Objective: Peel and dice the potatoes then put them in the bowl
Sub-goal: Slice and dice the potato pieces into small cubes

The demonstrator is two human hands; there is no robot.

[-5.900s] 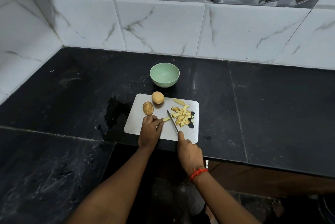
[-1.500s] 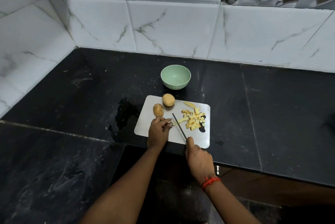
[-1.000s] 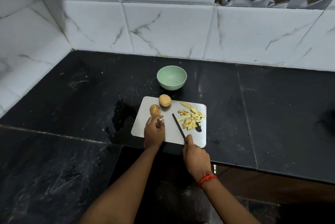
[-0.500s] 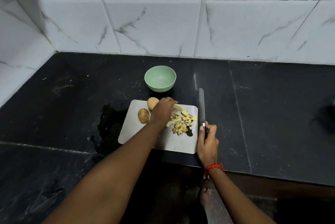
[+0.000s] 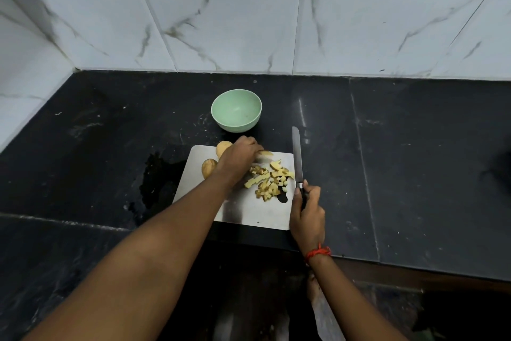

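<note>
A steel cutting board lies on the black counter. On it sit two whole potatoes: one at the far edge, one to its left, both partly hidden by my left hand. That hand reaches across the board and its fingertips close on a potato slice at the far edge. A pile of diced potato lies at the board's right. My right hand grips a knife by the handle, blade pointing away along the board's right edge. The green bowl stands empty behind the board.
A wet patch darkens the counter left of the board. The marble-tiled wall runs along the back and left. The counter's front edge passes just below the board.
My left hand left the near side of the board and reached to the slice at the far edge. My right hand swung the knife off the board to its right edge.
</note>
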